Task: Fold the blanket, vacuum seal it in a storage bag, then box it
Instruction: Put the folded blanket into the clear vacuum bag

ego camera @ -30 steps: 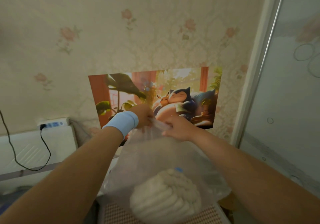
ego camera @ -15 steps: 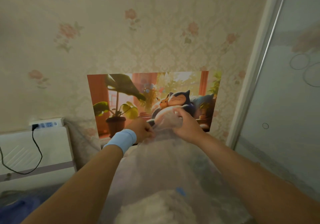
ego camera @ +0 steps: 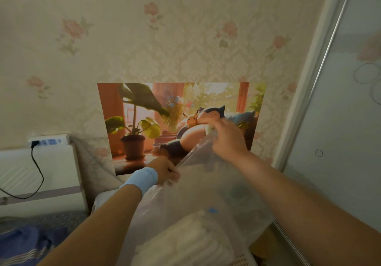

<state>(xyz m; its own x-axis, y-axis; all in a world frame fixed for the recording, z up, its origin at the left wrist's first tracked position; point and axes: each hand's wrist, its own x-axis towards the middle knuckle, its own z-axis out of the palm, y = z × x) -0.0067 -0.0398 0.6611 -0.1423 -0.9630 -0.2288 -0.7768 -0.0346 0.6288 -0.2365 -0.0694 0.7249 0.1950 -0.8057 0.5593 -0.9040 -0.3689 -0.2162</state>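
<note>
A clear plastic storage bag (ego camera: 206,191) hangs in front of me, held up by its top edge. The folded white blanket (ego camera: 185,243) lies bunched in the bottom of the bag, and a small blue valve (ego camera: 213,210) shows on the bag's wall above it. My left hand (ego camera: 165,172), with a light blue wristband, pinches the bag's top edge at the left. Further right and higher, my right hand (ego camera: 225,137) pinches the same edge, so the edge slopes up to the right.
A cartoon poster (ego camera: 144,121) is stuck on the floral wallpaper behind the bag. A white unit (ego camera: 39,175) with a power strip (ego camera: 49,141) and black cable stands at the left. A sliding door (ego camera: 340,121) fills the right. Blue striped fabric (ego camera: 22,247) lies at lower left.
My hands have drawn apart along the bag's top edge. The right hand rose and went right, the left hand dropped lower. The view has shifted a little.
</note>
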